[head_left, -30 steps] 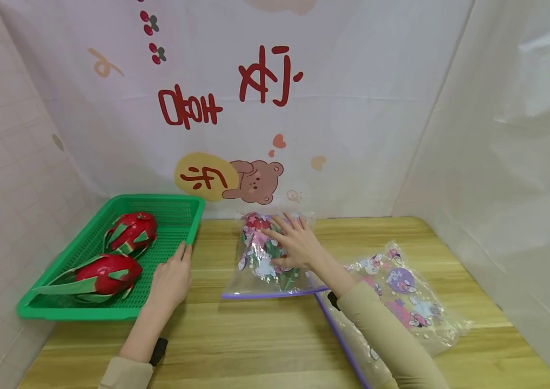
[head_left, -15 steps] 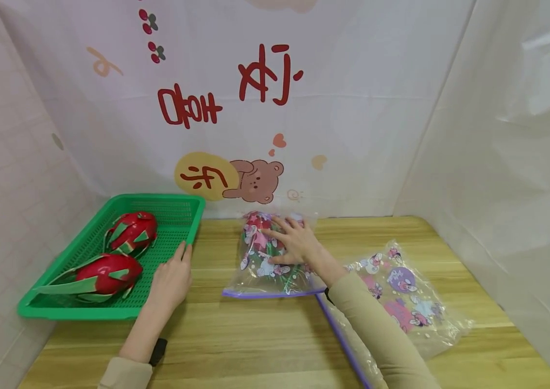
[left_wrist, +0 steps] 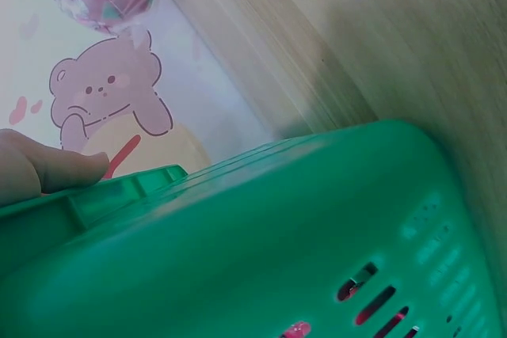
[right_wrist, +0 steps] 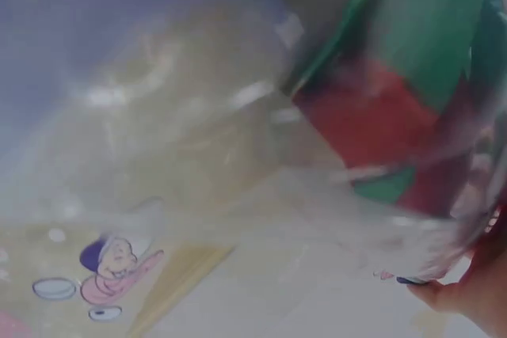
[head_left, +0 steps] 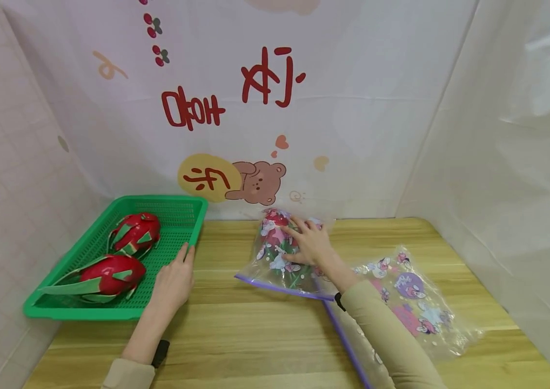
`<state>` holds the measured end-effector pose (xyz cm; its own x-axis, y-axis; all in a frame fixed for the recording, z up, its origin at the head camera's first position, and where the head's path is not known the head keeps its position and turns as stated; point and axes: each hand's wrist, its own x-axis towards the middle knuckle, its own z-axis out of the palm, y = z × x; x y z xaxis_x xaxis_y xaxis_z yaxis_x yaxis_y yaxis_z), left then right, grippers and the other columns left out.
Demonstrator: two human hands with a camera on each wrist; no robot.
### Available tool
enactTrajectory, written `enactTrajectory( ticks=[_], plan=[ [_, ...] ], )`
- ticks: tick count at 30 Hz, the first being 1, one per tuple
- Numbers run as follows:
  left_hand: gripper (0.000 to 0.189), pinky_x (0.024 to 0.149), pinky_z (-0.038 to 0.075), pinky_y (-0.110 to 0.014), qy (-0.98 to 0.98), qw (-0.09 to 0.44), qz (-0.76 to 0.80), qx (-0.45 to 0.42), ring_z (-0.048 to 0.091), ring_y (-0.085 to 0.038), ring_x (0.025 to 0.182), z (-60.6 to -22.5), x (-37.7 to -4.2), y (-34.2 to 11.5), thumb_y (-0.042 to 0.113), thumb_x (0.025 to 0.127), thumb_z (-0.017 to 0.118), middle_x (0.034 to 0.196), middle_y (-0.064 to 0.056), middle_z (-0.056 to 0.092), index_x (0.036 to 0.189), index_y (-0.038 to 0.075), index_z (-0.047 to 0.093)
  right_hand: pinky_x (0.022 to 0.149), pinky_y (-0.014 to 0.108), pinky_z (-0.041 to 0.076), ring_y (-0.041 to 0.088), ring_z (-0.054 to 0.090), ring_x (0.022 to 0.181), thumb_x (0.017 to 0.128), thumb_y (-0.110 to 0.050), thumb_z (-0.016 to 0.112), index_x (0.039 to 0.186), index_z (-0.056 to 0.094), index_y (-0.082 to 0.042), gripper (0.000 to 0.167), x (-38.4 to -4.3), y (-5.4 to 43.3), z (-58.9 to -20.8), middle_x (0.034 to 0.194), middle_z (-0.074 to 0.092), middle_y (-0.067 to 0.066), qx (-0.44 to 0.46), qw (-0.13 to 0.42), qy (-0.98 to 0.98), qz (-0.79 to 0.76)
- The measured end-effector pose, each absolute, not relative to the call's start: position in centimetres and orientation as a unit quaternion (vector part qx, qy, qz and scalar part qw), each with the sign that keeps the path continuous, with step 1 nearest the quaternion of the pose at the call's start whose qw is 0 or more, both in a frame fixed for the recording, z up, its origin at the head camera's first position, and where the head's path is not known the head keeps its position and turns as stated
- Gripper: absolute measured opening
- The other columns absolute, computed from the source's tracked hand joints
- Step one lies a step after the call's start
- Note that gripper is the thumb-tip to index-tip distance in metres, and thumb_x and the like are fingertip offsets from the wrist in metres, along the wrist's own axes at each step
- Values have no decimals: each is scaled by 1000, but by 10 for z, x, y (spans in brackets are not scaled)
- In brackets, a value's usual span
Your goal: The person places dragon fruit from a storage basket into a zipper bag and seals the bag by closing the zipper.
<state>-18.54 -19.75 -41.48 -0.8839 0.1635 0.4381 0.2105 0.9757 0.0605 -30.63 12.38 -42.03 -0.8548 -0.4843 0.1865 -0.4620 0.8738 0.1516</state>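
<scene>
My left hand (head_left: 173,278) grips the right rim of a green plastic basket (head_left: 199,221); in the left wrist view its thumb (left_wrist: 67,168) lies at the rim. Two red dragon fruits with green scales lie inside, one dragon fruit (head_left: 135,233) behind the other dragon fruit (head_left: 112,274). My right hand (head_left: 313,246) holds a clear printed zip bag (head_left: 267,270) from above, fingers spread around a red and green fruit inside. The bag's purple-edged mouth faces me. Close up, the right wrist view shows the bagged fruit (right_wrist: 372,120), blurred through the plastic.
A second clear zip bag (head_left: 416,308) lies flat on the wooden table (head_left: 255,340), partly under my right forearm. A printed white wall sheet (head_left: 353,124) stands along the table's back edge, with more white sheeting (head_left: 513,189) at the right.
My right hand has shifted the bag with the fruit to the right and turned it slightly, its left mouth corner now farther back. My left hand stays on the basket rim.
</scene>
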Motion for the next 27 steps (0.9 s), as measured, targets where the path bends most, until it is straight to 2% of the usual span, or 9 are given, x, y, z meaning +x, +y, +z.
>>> enactTrajectory(
  ticks=[8,18,22,27],
  plan=[
    [48,42,44,-35,-968,225,-54,-100,59,-29,54,-414,-187,-195,-4,80,60,131,-30,52,127,-12,53,96,71,35,37,46,125,74,-69,63,143,42,-28,82,-309,143,-424,151,37,3,218,130,-967,-14],
    [48,41,41,-32,-970,217,-53,-100,55,-24,49,-414,-187,-195,-4,80,60,132,-31,51,127,-13,52,92,64,37,34,50,119,75,-55,72,136,53,-24,71,-315,152,-426,141,50,3,275,172,-945,48],
    [49,40,38,-30,-972,208,-49,-97,49,-20,45,-414,-187,-195,-4,81,60,134,-32,50,128,-13,51,94,65,36,33,52,115,78,-50,72,132,57,-23,62,-319,152,-425,138,54,3,299,184,-935,56],
    [50,42,39,-32,-975,198,-52,-90,50,-21,47,-413,-186,-195,-4,80,60,135,-32,48,129,-12,50,91,60,40,32,57,105,80,-42,71,120,67,-22,45,-321,151,-423,131,61,7,320,220,-918,82]
  ],
)
